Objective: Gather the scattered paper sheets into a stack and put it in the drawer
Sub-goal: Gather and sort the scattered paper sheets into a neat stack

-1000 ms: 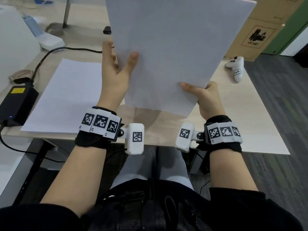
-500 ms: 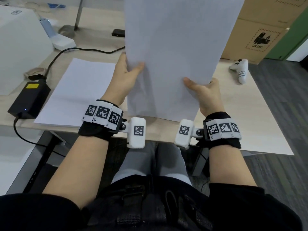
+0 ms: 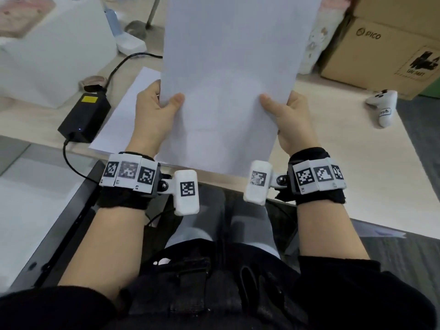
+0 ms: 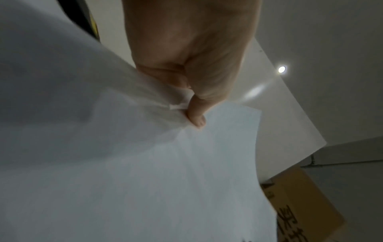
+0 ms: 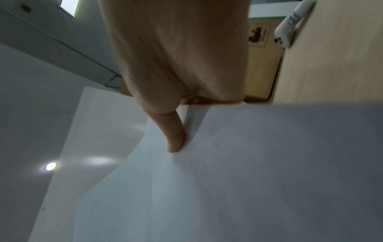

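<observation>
I hold a stack of white paper sheets [image 3: 228, 75] upright above the wooden desk [image 3: 333, 148], its lower edge near the desk's front edge. My left hand [image 3: 157, 110] pinches the stack's left side, thumb on the near face. My right hand [image 3: 290, 120] pinches the right side the same way. The left wrist view shows the thumb pressed on the paper [image 4: 145, 163]; the right wrist view shows the thumb on the paper [image 5: 248, 163] too. Another white sheet [image 3: 126, 108] lies flat on the desk to the left, partly hidden by my left hand. No drawer is in view.
A black power brick [image 3: 84, 117] with its cable sits left of the flat sheet, with a white box [image 3: 54, 48] behind it. A white controller [image 3: 383, 107] lies at the right of the desk. Cardboard boxes [image 3: 385, 53] stand at the back right.
My left hand went from lying open against the stack to pinching its left edge. The stack has swung upright and square between both hands.
</observation>
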